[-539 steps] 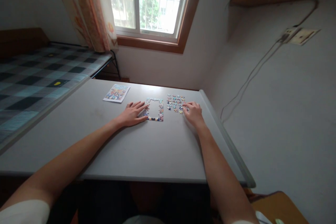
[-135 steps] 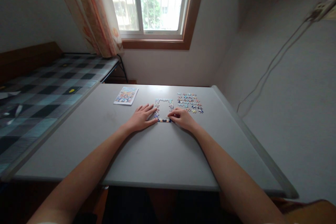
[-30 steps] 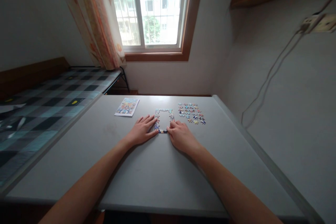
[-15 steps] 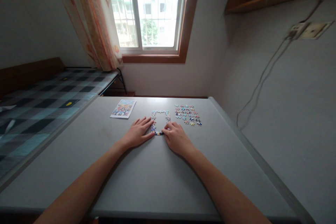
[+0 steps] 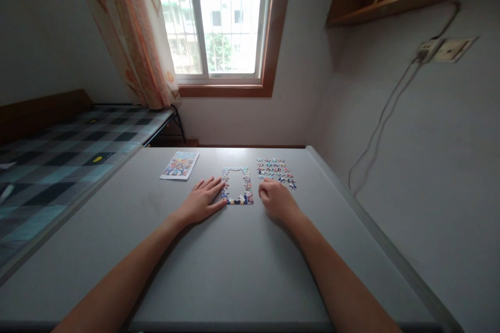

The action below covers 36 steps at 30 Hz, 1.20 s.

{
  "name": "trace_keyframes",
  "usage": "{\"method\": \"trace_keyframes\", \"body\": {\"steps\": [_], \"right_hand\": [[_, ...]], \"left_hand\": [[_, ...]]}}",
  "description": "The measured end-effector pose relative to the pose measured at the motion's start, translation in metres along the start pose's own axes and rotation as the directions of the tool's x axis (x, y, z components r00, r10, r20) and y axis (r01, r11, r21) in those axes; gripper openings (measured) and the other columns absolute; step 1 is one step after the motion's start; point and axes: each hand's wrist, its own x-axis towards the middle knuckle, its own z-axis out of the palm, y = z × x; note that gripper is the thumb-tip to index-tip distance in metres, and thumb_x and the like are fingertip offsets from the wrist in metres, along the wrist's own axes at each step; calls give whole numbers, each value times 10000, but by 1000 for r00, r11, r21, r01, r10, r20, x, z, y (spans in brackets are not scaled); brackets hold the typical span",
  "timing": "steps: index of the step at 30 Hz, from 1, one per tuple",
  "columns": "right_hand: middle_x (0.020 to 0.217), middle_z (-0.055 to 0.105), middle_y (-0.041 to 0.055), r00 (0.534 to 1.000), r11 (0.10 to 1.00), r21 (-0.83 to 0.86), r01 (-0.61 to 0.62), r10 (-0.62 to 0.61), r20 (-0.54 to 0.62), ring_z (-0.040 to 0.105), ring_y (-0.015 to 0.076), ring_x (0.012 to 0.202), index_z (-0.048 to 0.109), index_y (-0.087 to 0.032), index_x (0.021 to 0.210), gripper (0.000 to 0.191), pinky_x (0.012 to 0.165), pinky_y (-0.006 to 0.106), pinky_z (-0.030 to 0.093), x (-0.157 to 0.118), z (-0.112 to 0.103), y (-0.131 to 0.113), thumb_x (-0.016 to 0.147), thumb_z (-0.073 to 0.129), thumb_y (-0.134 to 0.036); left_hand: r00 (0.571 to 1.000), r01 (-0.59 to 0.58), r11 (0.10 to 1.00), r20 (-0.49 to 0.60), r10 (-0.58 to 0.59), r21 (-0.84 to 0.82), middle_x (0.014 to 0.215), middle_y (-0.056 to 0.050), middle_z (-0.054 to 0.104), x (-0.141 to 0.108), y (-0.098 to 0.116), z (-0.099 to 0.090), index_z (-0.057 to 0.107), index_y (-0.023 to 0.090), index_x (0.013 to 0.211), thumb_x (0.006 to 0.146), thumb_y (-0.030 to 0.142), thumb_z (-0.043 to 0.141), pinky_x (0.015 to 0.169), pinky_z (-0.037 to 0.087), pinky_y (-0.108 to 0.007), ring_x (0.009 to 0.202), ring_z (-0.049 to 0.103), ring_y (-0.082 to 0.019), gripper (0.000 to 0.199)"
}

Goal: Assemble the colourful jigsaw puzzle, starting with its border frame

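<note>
A rectangular border of joined jigsaw puzzle pieces (image 5: 249, 197) lies flat on the table, its middle open to the bare surface. My left hand (image 5: 201, 200) rests flat with fingers spread, the fingertips touching the border's left side. To the right of the border, my right hand (image 5: 278, 199) is curled closed, apart from it. Whether a piece is between those fingers is hidden. Just beyond that hand lie several loose puzzle pieces (image 5: 273, 168) in rough rows, the nearest ones partly covered by it. A colourful printed picture sheet (image 5: 179, 165) lies at the back left.
The grey table (image 5: 219, 265) has a raised right edge along the wall. A bed with a checked cover (image 5: 117, 132) stands on the left. Beyond are a curtain (image 5: 136, 36) and a window (image 5: 230, 21). A cable (image 5: 380, 119) hangs from the wall socket (image 5: 449, 50).
My right hand has left the lower right part of the puzzle border and moved right, towards the loose pieces, its fingers curled. My left hand stays at the border. The view has shifted slightly.
</note>
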Motion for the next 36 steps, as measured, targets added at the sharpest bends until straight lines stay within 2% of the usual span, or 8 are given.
{"method": "trace_keyframes", "body": {"steps": [3, 7, 10, 36], "right_hand": [[766, 624, 47, 997, 998, 40, 39, -42, 68, 514, 127, 702, 632, -161, 660, 263, 681, 234, 327, -1, -1, 2, 824, 435, -101], [779, 649, 48, 973, 992, 66, 105, -116, 198, 521, 126, 690, 637, -165, 684, 269, 658, 229, 319, -4, 8, -5, 857, 431, -149], [816, 660, 53, 960, 993, 36, 114, -119, 252, 530, 128, 707, 642, -168, 718, 260, 654, 229, 315, -6, 12, -10, 871, 432, -157], [873, 663, 63, 958, 998, -8, 64, -60, 279, 539, 137, 732, 655, -174, 777, 282, 653, 230, 314, -7, 9, -17, 909, 407, -198]], "left_hand": [[1000, -3, 1000, -1, 3, 2, 1538, -25, 307, 0, 0, -1, 365, 265, 1463, 919, 636, 316, 1164, 193, -434, 1429, 241, -249, 660], [1000, 2, 1000, -5, -2, -1, 1541, -37, 298, -1, 1, -1, 353, 240, 1468, 922, 635, 308, 1165, 194, -437, 1427, 246, -251, 676], [1000, 8, 1000, -15, -8, -5, 1536, -49, 309, -1, -1, 0, 347, 224, 1472, 920, 636, 315, 1165, 199, -436, 1425, 252, -252, 690], [1000, 6, 1000, -6, -6, -24, 1536, -28, 308, -1, 0, -1, 369, 258, 1462, 918, 627, 330, 1171, 178, -439, 1429, 241, -248, 659]]}}
